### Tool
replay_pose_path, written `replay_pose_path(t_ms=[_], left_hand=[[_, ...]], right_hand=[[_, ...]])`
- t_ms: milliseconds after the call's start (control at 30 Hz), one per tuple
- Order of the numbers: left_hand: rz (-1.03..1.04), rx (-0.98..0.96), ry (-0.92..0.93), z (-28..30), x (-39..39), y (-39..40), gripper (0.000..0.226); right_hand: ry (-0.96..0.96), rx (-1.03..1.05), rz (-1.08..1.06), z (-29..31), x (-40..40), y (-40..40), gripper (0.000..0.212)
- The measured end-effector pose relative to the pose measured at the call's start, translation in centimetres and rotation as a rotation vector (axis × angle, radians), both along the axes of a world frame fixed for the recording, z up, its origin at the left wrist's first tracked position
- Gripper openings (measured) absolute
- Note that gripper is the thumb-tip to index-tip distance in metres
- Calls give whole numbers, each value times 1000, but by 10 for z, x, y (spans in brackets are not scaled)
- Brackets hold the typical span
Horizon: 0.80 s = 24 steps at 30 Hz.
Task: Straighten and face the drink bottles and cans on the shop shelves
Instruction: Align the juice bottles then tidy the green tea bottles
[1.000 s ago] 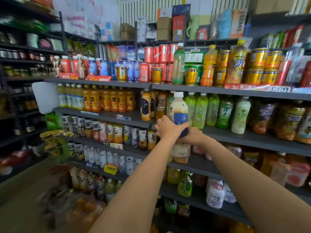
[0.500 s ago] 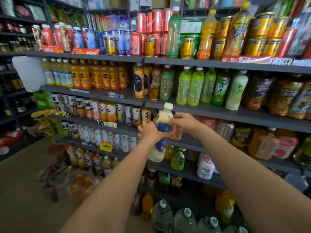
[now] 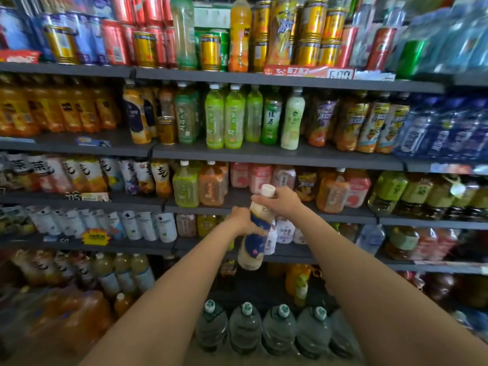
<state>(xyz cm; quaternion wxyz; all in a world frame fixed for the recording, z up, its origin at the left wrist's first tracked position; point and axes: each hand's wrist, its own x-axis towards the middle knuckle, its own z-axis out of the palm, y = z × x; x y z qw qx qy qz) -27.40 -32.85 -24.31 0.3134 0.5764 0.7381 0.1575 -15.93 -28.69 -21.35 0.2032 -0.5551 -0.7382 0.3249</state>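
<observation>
Both hands hold one tall plastic bottle with a white cap and a dark blue label (image 3: 255,233), filled with a pale cream drink, in the air in front of the dark grey metal shelves (image 3: 264,154). The right hand (image 3: 281,204) is closed around the neck of the bottle, just under the cap, and the left hand (image 3: 244,221) is closed around the body at the top of the label, so the bottle hangs below and between the two hands, tilted with its cap to the upper right. Its bottom touches no shelf. Behind the right hand stands a row of pink and orange drink bottles (image 3: 260,178), and just beside the left hand, lower, stand small white bottles with pale labels (image 3: 285,232). Well above both hands is a row of green tea bottles (image 3: 233,117), full of light green liquid. Below the hands, near the floor, stand large clear water jugs with green caps (image 3: 245,328).
</observation>
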Motion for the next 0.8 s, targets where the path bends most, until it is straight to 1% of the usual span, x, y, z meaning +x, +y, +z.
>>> replay_pose_path(t_ms=[67, 133, 233, 300, 433, 533, 633, 733, 767, 800], left_hand=[[-68, 24, -95, 12, 11, 9, 65], [-110, 63, -141, 23, 23, 16, 54], [-161, 87, -170, 29, 41, 25, 45], [-187, 98, -200, 30, 51, 28, 43], [-192, 105, -246, 40, 63, 35, 51], [-187, 148, -287, 50, 67, 37, 54], [-185, 174, -333, 53, 62, 36, 64], [-102, 185, -327, 38, 46, 42, 89], [-76, 183, -331, 39, 40, 34, 91], [-38, 183, -331, 37, 33, 30, 88]], right_hand=[[-54, 32, -44, -1, 15, 2, 43], [-76, 41, -90, -3, 29, 7, 44], [-151, 52, -128, 0, 48, 11, 47], [-158, 60, -149, 5, 59, 13, 50], [-117, 126, -236, 14, 69, 15, 45], [-35, 214, -282, 20, 65, 20, 44], [28, 245, -316, 28, 54, 24, 49], [120, 265, -360, 33, 34, 26, 59], [154, 276, -371, 34, 27, 25, 61], [198, 279, -377, 34, 18, 26, 62]])
